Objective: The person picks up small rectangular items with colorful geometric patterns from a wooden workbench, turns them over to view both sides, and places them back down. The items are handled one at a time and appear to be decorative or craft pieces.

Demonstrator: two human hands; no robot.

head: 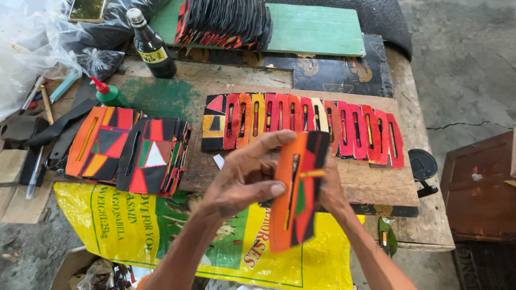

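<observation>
Both hands, left (244,180) and right (329,188), grip an orange-and-black slotted patchwork piece (296,190) upright above the wooden bench (376,185), its face turned for viewing

One head-worn camera looks steeply down and forward from above the wooden workbench (376,188), close to the two hands at lower centre of the frame. The bench fills the left and middle; bare concrete floor (467,59) shows at the right edge.
</observation>
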